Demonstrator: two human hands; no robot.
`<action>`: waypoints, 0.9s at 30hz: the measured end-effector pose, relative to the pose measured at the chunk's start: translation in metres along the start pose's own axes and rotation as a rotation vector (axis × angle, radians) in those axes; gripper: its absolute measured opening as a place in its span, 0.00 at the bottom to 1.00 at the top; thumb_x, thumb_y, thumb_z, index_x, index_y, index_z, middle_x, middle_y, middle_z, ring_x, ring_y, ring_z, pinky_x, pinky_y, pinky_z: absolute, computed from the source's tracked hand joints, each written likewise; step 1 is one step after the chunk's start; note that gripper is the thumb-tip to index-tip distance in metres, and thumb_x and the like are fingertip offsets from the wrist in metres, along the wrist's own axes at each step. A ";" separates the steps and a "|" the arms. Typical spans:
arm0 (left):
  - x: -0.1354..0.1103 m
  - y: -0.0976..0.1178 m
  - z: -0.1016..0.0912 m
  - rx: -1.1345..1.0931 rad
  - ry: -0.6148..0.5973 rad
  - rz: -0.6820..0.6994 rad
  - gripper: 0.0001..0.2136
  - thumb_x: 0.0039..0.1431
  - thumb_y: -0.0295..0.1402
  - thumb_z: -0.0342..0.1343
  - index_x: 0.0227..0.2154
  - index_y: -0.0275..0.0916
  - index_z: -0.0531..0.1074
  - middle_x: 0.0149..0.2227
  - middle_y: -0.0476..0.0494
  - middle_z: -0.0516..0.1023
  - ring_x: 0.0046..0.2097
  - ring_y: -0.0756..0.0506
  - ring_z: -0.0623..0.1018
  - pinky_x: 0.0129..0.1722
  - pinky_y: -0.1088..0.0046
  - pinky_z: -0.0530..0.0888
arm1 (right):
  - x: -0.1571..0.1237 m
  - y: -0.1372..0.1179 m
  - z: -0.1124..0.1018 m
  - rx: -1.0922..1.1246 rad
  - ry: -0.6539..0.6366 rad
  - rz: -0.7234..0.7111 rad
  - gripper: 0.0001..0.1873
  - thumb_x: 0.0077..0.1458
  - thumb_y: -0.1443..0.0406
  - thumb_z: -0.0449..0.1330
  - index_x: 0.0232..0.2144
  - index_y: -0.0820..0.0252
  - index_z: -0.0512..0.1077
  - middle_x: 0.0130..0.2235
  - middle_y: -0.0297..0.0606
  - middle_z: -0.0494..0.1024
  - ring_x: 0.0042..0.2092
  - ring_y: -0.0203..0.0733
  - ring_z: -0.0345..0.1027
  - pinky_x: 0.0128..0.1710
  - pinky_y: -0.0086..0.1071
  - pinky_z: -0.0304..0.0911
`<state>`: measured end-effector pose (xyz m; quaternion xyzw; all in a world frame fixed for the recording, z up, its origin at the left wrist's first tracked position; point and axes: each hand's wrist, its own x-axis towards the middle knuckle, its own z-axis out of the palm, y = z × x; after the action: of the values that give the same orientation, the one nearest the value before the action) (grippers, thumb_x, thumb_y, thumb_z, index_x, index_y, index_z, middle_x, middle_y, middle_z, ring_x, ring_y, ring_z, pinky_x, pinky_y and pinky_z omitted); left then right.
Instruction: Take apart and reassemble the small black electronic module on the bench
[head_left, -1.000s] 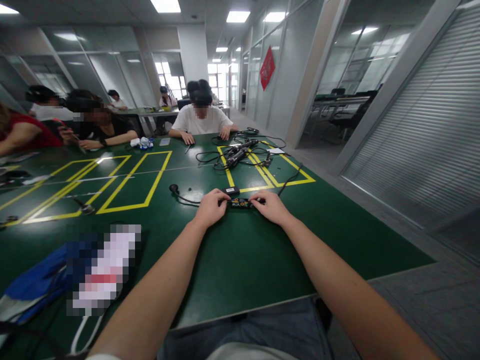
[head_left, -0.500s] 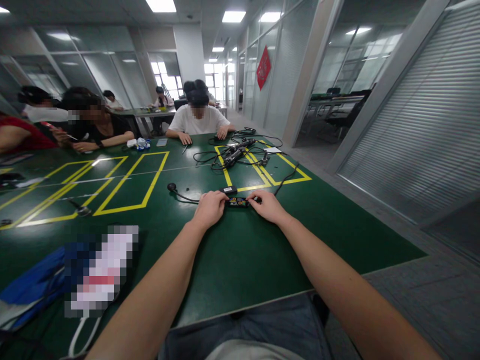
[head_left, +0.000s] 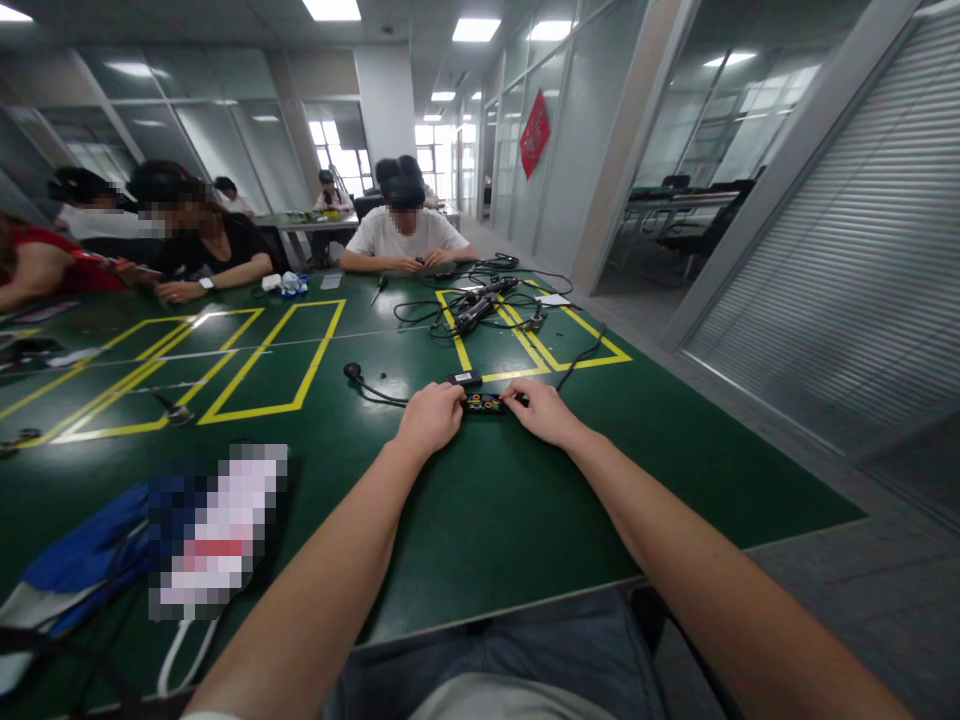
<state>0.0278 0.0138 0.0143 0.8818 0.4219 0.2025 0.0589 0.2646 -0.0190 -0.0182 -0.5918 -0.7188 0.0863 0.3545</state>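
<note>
A slim black device (head_left: 484,403) with its inside exposed, showing small orange and metallic parts, lies on the green table. My left hand (head_left: 433,415) is closed on its left end, thumb and fingers pressed together. My right hand (head_left: 546,408) pinches the right end; its fingers partly hide that side. Just behind the device sits a small black rectangular piece (head_left: 463,378) with a white label. From the left side runs a black cable with a round black end (head_left: 352,371). Another black cable (head_left: 581,358) leads away to the right.
Tangled black cables and bar-shaped parts (head_left: 484,305) lie farther back, over yellow tape outlines (head_left: 270,410). A blue and grey cloth bundle (head_left: 82,550) and a blurred-out pale item with a white cord (head_left: 199,640) rest at left. A person in white (head_left: 409,235) sits opposite; others sit at left.
My hands keep hold of the device with little visible movement. The view has shifted slightly. The person opposite has brought both hands together, leaving a thin dark tool on the table.
</note>
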 end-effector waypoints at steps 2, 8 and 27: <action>0.000 -0.001 0.001 -0.026 0.014 -0.016 0.12 0.66 0.26 0.54 0.42 0.42 0.82 0.44 0.39 0.85 0.48 0.38 0.81 0.52 0.61 0.77 | -0.002 -0.003 0.000 -0.025 0.010 -0.033 0.06 0.60 0.69 0.63 0.34 0.54 0.80 0.39 0.39 0.85 0.43 0.47 0.77 0.47 0.39 0.70; -0.003 -0.003 0.002 -0.119 0.050 -0.065 0.10 0.63 0.28 0.57 0.41 0.41 0.82 0.44 0.40 0.86 0.48 0.38 0.82 0.54 0.59 0.78 | -0.006 -0.011 0.001 -0.025 0.047 -0.063 0.06 0.61 0.68 0.63 0.36 0.54 0.80 0.39 0.39 0.85 0.43 0.47 0.77 0.47 0.39 0.70; -0.001 0.001 -0.004 -0.096 0.059 -0.094 0.06 0.64 0.31 0.60 0.32 0.41 0.80 0.39 0.42 0.84 0.43 0.39 0.82 0.48 0.63 0.78 | 0.001 -0.007 0.006 0.009 0.058 0.005 0.07 0.59 0.68 0.68 0.29 0.53 0.81 0.36 0.36 0.84 0.43 0.48 0.76 0.48 0.40 0.67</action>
<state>0.0263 0.0123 0.0175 0.8509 0.4541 0.2453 0.0980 0.2550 -0.0185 -0.0183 -0.5943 -0.7063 0.0730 0.3777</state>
